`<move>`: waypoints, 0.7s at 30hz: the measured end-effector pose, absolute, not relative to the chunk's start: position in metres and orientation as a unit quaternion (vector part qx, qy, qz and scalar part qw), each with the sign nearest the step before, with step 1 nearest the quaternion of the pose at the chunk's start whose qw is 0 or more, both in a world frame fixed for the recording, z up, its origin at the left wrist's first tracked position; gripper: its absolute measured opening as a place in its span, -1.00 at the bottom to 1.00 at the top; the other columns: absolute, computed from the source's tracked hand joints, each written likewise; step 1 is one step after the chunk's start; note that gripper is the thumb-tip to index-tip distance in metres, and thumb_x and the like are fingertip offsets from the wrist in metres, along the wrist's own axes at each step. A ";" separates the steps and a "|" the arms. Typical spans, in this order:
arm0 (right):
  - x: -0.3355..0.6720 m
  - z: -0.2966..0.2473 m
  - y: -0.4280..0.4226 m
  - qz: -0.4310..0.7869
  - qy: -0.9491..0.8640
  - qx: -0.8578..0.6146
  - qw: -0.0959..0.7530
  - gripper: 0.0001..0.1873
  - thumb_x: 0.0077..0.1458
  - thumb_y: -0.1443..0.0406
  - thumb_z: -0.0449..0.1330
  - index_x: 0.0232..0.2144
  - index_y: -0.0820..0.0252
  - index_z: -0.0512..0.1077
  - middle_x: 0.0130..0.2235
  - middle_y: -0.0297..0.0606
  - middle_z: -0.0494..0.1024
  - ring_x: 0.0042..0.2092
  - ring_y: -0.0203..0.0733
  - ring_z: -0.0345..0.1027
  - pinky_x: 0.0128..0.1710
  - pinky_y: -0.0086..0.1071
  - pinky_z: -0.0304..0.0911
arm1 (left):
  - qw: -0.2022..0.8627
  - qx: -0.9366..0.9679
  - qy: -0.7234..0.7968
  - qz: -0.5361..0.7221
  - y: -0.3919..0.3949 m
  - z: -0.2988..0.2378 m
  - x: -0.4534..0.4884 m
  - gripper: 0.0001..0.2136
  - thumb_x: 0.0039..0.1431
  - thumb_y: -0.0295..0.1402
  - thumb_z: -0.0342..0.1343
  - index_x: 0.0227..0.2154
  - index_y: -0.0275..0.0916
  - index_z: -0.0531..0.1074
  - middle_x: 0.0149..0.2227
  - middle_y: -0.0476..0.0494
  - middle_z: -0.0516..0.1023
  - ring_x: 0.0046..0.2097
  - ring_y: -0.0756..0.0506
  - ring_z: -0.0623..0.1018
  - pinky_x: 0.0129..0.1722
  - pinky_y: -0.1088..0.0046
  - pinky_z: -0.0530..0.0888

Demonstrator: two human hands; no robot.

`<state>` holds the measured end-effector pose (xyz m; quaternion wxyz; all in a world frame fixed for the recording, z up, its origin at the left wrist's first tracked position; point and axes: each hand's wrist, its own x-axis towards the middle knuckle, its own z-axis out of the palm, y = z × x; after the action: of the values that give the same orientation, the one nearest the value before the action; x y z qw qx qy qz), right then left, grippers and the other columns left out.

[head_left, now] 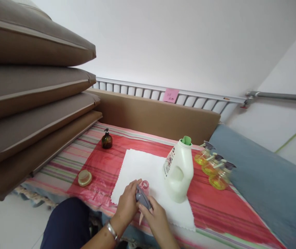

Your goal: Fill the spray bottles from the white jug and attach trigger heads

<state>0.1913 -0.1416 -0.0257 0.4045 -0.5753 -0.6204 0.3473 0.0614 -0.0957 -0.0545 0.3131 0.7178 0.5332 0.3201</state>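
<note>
My left hand (128, 200), with a silver bracelet at the wrist, is closed on a grey pump head (142, 199). My right hand (156, 211) grips the same pump head from the other side. A pale pink pointed piece (141, 218) sticks out below it, between the hands. Just beyond the fingers stands a small clear pink bottle (144, 186) with an uncapped neck, its lower part partly hidden. It is on a white cloth (142, 162). Right of my hands, a large pale green jug (180, 173) with a green cap stands on this cloth.
Several pump bottles with yellow liquid (218, 179) stand at the right. A brown pump bottle (106, 140) and a round lidded jar (85, 178) are at the left, on red sheeting (98, 162). Stacked cushions (39, 83) rise at far left; a brown board (150, 109) lines the back.
</note>
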 end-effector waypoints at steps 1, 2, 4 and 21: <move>0.189 -0.026 -0.140 0.337 -0.628 -0.583 0.390 -0.78 -0.05 0.04 0.11 -0.38 -0.06 0.42 -0.44 -0.32 0.58 -0.37 0.10 0.48 -0.39 -0.22 0.37 | 0.310 0.719 0.537 0.315 -0.096 -0.053 0.061 -0.38 -0.11 -0.55 0.00 0.12 -0.15 0.21 0.17 -0.10 0.30 0.16 -0.09 0.29 0.10 0.41 0.26; 0.189 -0.027 -0.138 0.327 -0.633 -0.591 0.378 -0.77 -0.04 0.04 0.07 -0.38 -0.06 0.41 -0.48 -0.32 0.56 -0.40 0.09 0.46 -0.43 -0.21 0.35 | 0.304 0.721 0.540 0.310 -0.096 -0.052 0.061 -0.37 -0.12 -0.54 0.01 0.12 -0.15 0.21 0.16 -0.09 0.30 0.15 -0.09 0.30 0.10 0.41 0.26; 0.192 -0.028 -0.136 0.307 -0.637 -0.605 0.366 -0.75 -0.04 0.01 0.03 -0.38 -0.07 0.38 -0.53 -0.34 0.53 -0.44 0.09 0.43 -0.45 -0.19 0.32 | 0.287 0.726 0.544 0.306 -0.095 -0.049 0.062 -0.38 -0.12 -0.51 0.04 0.11 -0.15 0.22 0.15 -0.09 0.33 0.13 -0.10 0.33 0.10 0.41 0.27; 0.296 0.091 -0.185 0.133 -0.565 -0.718 0.385 -0.59 0.02 -0.07 0.01 -0.44 0.06 0.44 -0.48 -0.31 0.56 -0.38 -0.03 0.40 -0.47 -0.35 0.20 | 0.234 0.748 0.529 0.325 -0.092 -0.042 0.062 -0.51 0.02 -0.32 0.12 0.06 -0.13 0.28 0.04 -0.14 0.46 0.03 -0.17 0.45 0.05 0.28 0.35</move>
<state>0.2964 -0.1849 0.0909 0.3849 -0.7178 -0.5646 0.1335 0.0624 -0.0923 -0.0424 0.2338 0.7481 0.5293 0.3247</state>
